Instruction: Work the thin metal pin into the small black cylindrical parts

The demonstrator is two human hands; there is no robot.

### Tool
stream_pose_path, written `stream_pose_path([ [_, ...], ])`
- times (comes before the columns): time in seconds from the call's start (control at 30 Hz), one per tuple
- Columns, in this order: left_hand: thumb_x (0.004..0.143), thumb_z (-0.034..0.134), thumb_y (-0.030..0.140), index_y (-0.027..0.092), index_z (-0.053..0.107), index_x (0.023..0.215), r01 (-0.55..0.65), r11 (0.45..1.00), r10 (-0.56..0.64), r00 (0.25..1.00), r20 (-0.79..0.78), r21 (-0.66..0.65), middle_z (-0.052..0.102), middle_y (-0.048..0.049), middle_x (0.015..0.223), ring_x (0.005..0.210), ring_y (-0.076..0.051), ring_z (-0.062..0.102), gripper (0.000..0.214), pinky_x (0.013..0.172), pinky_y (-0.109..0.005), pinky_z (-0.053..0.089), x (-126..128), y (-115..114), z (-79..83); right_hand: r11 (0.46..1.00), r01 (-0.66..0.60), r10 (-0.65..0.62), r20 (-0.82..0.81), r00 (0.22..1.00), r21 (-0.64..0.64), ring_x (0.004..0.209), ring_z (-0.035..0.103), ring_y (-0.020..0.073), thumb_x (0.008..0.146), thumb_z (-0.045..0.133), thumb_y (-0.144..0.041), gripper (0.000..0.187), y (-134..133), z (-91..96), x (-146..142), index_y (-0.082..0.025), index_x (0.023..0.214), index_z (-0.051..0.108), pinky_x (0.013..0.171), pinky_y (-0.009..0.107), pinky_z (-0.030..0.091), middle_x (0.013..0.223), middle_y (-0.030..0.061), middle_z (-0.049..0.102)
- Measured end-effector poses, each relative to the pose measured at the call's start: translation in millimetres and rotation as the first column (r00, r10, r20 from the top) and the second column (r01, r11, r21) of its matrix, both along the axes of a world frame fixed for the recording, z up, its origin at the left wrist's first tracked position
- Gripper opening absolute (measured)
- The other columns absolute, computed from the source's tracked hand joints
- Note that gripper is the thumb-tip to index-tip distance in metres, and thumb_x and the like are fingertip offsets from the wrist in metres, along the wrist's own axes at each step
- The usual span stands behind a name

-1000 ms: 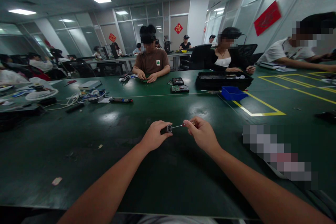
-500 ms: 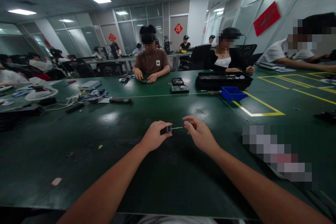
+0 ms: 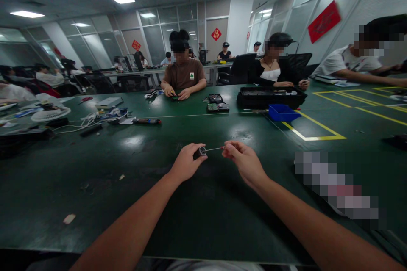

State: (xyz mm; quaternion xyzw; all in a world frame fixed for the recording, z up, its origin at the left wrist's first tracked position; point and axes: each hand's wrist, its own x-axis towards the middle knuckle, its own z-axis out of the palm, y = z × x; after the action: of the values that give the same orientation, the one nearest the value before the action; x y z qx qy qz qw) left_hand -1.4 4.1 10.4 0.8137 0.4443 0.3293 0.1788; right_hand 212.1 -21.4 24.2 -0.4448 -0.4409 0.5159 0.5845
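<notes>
My left hand (image 3: 186, 163) is closed around a small dark cylindrical part (image 3: 201, 151) with a round silvery end facing right. My right hand (image 3: 244, 160) pinches the handle of a thin screwdriver (image 3: 213, 149), whose slim metal shaft points left into the end of the cylinder. Both hands hover just above the dark green table (image 3: 190, 211), near its middle, a short gap apart.
Across the table a person works beside two circuit boards (image 3: 217, 107), a black tray (image 3: 270, 97) and a blue bin (image 3: 281, 112). Cables and a white fan (image 3: 51, 113) lie at the left. Yellow tape lines (image 3: 313, 137) mark the right. A blurred patch (image 3: 337, 188) lies near my right forearm.
Both hands have lifted slightly with the cylinder and the screwdriver; my right hand has shifted its grip a little. Otherwise the scene is the same.
</notes>
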Motion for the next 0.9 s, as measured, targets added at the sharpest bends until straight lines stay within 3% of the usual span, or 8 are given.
stream_pose_path([
  [0.07, 0.089, 0.065, 0.028, 0.024, 0.060, 0.127, 0.034, 0.999, -0.033, 0.999, -0.027, 0.035, 0.064, -0.0073, 0.119, 0.112, -0.025, 0.057, 0.038, 0.101, -0.044, 0.042, 0.6, -1.1, 3.3, 0.993, -0.041, 0.020, -0.190, 0.982, -0.108, 0.070, 0.062, 0.0175, 0.078, 0.072, -0.041, 0.022, 3.5, -3.9, 2.2, -0.020, 0.083, 0.067, 0.077, 0.036, 0.054, 0.075, 0.0030, 0.065],
  [0.17, 0.089, 0.066, 0.028, 0.025, 0.061, 0.127, 0.061, 0.997, -0.057, 0.993, -0.105, 0.036, 0.065, -0.0073, 0.115, 0.109, -0.026, 0.057, 0.038, 0.101, -0.046, 0.041, 1.2, -2.1, 6.9, 0.971, -0.087, 0.030, -0.245, 0.969, -0.225, 0.055, 0.054, 0.0147, 0.083, 0.066, -0.040, 0.022, 8.6, -11.3, 6.4, -0.021, 0.072, 0.063, 0.075, 0.039, 0.056, 0.062, 0.0002, 0.056],
  [0.33, 0.088, 0.066, 0.028, 0.024, 0.062, 0.125, 0.051, 0.999, -0.051, 0.992, -0.116, -0.006, 0.066, -0.0071, 0.113, 0.107, -0.025, 0.057, 0.037, 0.098, -0.046, 0.042, 1.8, -3.2, 7.7, 0.989, 0.024, -0.054, -0.203, 0.978, -0.149, 0.061, 0.057, 0.0163, 0.081, 0.071, -0.039, 0.019, 10.6, -18.3, 6.0, -0.022, 0.077, 0.063, 0.069, 0.036, 0.057, 0.068, 0.0016, 0.059],
  [0.7, 0.087, 0.068, 0.029, 0.024, 0.063, 0.125, 0.062, 0.998, -0.062, 0.996, -0.065, -0.004, 0.067, -0.0073, 0.115, 0.109, -0.026, 0.058, 0.038, 0.098, -0.045, 0.043, 3.1, -1.9, 1.0, 0.996, 0.064, -0.070, -0.096, 0.993, -0.060, 0.070, 0.061, 0.0157, 0.072, 0.077, -0.047, 0.031, 8.3, -16.0, 2.6, -0.020, 0.083, 0.066, 0.070, 0.033, 0.055, 0.077, 0.0021, 0.064],
  [0.9, 0.086, 0.070, 0.028, 0.025, 0.063, 0.124, 0.058, 0.998, -0.059, 0.997, -0.044, -0.010, 0.067, -0.0059, 0.115, 0.109, -0.025, 0.058, 0.039, 0.098, -0.044, 0.043, 2.8, -1.9, -0.2, 0.993, 0.030, -0.046, -0.144, 0.989, -0.114, 0.067, 0.061, 0.0159, 0.074, 0.076, -0.045, 0.029, 6.1, -14.9, 1.8, -0.021, 0.084, 0.065, 0.070, 0.033, 0.055, 0.075, 0.0022, 0.064],
])
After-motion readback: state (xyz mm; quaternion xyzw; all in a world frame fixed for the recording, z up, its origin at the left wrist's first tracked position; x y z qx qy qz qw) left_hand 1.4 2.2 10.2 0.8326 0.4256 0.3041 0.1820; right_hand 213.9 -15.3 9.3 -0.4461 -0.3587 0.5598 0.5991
